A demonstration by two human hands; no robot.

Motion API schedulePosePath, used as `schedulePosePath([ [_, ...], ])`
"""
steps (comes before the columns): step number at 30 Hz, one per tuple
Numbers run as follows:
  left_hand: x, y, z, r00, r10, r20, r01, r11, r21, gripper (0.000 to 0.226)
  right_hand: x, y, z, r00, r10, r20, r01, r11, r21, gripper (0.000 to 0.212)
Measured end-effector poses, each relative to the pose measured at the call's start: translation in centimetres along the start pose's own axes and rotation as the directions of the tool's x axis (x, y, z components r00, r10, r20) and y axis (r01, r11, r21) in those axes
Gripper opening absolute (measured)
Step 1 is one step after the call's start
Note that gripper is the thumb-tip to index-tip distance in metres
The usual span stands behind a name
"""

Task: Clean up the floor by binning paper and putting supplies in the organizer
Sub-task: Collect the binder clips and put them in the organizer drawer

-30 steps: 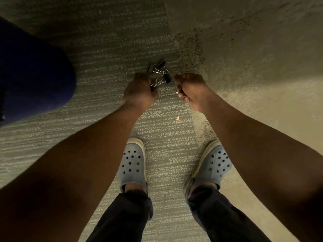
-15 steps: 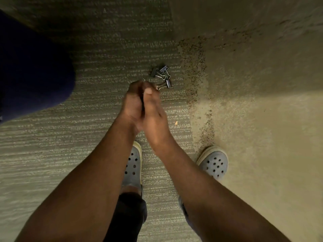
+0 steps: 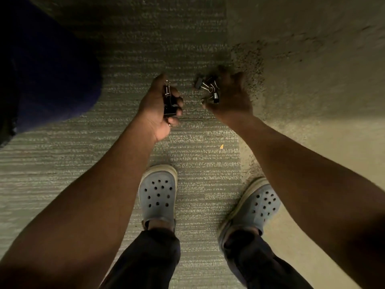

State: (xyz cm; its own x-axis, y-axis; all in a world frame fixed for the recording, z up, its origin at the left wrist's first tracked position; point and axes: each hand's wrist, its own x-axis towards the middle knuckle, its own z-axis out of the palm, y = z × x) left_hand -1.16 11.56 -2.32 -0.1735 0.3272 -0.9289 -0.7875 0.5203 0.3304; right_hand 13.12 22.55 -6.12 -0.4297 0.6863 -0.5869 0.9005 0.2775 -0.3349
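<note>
My left hand (image 3: 160, 107) is curled around black binder clips (image 3: 168, 101), their wire handles sticking out past the thumb. A small pile of black binder clips (image 3: 208, 88) lies on the striped carpet just right of it. My right hand (image 3: 231, 94) reaches down over that pile from the right, fingers spread and cupped around the clips; whether the fingers grip any clip I cannot tell. No paper or organizer is in view.
My two feet in pale blue clogs (image 3: 158, 192) (image 3: 258, 205) stand below the hands. A dark blue rounded object (image 3: 52, 80) fills the left side. A tiny orange scrap (image 3: 221, 146) lies on the carpet. Plain beige flooring (image 3: 312, 90) runs along the right.
Half a second ago both hands were pressed together below the pile. They have separated: the left keeps its clips, the right has moved up and right onto the pile on the floor.
</note>
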Motion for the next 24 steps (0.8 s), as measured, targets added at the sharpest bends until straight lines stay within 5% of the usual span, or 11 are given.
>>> schedulePosePath([
  [2, -0.1, 0.1, -0.4, 1.0, -0.001, -0.006, 0.001, 1.0, -0.002, 0.051, 0.4, 0.0, 0.7, 0.997, -0.08, 0.0, 0.08, 0.995, -0.053, 0.09],
  [8, -0.6, -0.6, -1.2, 1.0, -0.013, -0.005, 0.012, 1.0, -0.021, 0.049, -0.2, 0.7, 0.7, 0.977, -0.183, -0.112, 0.19, 0.98, 0.052, 0.034],
  [14, -0.9, -1.4, -1.4, 1.0, 0.004, -0.018, -0.005, 0.999, -0.042, 0.047, -0.7, 1.5, 0.7, 0.998, -0.011, -0.063, -0.006, 0.965, -0.263, 0.044],
  [24, -0.9, -1.6, -1.3, 0.999, 0.001, -0.041, -0.001, 1.0, 0.0, 0.045, -0.7, 3.5, -0.6, 0.98, 0.053, -0.19, -0.067, 0.995, -0.071, 0.024],
])
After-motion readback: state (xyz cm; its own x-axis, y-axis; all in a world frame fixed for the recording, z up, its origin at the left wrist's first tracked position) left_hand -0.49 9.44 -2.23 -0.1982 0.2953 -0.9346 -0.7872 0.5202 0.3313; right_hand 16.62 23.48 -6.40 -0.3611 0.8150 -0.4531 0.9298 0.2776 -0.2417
